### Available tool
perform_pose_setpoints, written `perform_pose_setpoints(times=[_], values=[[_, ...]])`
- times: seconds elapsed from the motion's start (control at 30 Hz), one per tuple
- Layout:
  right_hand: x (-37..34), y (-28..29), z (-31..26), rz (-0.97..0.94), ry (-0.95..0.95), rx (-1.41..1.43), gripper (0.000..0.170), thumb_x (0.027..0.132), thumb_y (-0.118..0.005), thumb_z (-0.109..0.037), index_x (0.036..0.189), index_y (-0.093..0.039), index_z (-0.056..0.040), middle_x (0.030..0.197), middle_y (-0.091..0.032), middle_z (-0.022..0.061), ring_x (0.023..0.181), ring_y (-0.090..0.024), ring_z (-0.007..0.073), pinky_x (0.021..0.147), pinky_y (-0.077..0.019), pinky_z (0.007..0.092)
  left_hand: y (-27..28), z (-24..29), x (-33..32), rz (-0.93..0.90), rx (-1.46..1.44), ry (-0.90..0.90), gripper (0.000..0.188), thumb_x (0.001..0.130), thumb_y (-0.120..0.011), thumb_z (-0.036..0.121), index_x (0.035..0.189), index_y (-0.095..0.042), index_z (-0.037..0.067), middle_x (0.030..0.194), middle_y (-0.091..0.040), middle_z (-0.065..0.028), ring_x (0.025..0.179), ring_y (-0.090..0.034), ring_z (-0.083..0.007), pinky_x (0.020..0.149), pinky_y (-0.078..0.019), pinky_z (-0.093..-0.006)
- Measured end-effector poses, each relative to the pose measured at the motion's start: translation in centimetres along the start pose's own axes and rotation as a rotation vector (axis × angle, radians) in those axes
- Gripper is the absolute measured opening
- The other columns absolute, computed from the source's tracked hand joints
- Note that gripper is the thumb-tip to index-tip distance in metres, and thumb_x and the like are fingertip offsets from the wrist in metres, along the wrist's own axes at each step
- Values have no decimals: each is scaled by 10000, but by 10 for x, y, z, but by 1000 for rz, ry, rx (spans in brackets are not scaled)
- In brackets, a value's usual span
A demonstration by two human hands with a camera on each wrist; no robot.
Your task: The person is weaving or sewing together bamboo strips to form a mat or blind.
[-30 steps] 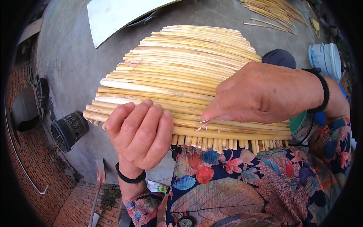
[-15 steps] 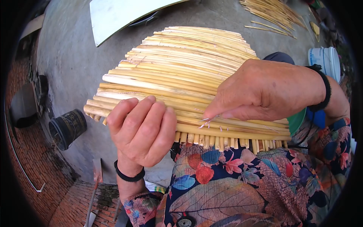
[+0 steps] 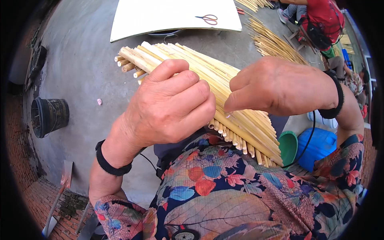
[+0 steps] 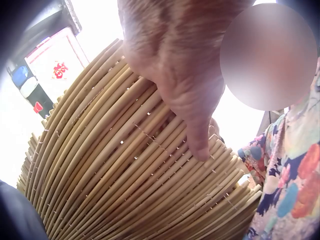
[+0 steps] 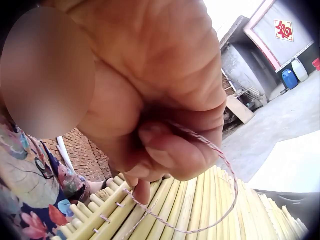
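Observation:
A mat of pale reed stalks (image 3: 246, 126), stitched together with thread, lies slanted across the lap. My left hand (image 3: 172, 106) grips its near edge, knuckles on top; the left wrist view shows the thumb (image 4: 200, 145) against the underside of the mat (image 4: 115, 150). Over the mat's middle, my right hand (image 3: 280, 88) has its fingers curled, with the fingertips right at the stalks. In the right wrist view a red-and-white string (image 5: 236, 187) runs out of those fingers and loops down to the stitches. Whatever else the right fingers pinch is hidden.
Ahead is a white board (image 3: 172, 16) with scissors (image 3: 203, 17) on it. Loose stalks (image 3: 276, 44) lie on the ground beyond, near a person in red (image 3: 330, 24). A green basin (image 3: 287, 146) and a blue jug (image 3: 318, 148) stand right, a black bucket (image 3: 52, 116) left.
The mat has swung round, its left end now higher and further from the body. My left hand has moved up and right with it. The view has shifted, showing the scissors and other people.

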State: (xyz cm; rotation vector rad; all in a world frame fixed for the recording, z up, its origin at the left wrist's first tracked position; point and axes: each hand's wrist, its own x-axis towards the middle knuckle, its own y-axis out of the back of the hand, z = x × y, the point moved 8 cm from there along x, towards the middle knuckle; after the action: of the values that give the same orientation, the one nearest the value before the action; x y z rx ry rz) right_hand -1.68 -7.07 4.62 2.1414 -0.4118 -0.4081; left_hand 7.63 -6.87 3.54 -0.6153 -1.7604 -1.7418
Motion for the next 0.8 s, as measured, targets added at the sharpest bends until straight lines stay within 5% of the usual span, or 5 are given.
perform_pose_setpoints(times=[0.33,0.5,0.8], values=[[-9,9,-2,-47,-101,-212,214,770,-611,-72,982,-636,-67,674,-484,86,631,-549,279,530,-414,383,-6,-2,4,-17,-101,-83,337,686,-642,306,848,-553,24,801,-524,-67,730,-547,-221,758,-449,-394],[-18,18,-1,-138,-235,-323,195,758,-600,-81,950,-626,-102,687,-537,88,656,-599,293,547,-459,388,-3,-4,8,-47,-155,-105,350,700,-642,309,872,-555,16,811,-512,-69,749,-530,-236,754,-441,-398],[-22,9,-3,-135,-182,-322,241,730,-551,-79,967,-594,-71,685,-532,88,649,-599,300,539,-462,385,-9,4,4,-35,-105,-142,339,675,-655,265,878,-556,13,796,-511,-60,722,-517,-220,740,-440,-386]])
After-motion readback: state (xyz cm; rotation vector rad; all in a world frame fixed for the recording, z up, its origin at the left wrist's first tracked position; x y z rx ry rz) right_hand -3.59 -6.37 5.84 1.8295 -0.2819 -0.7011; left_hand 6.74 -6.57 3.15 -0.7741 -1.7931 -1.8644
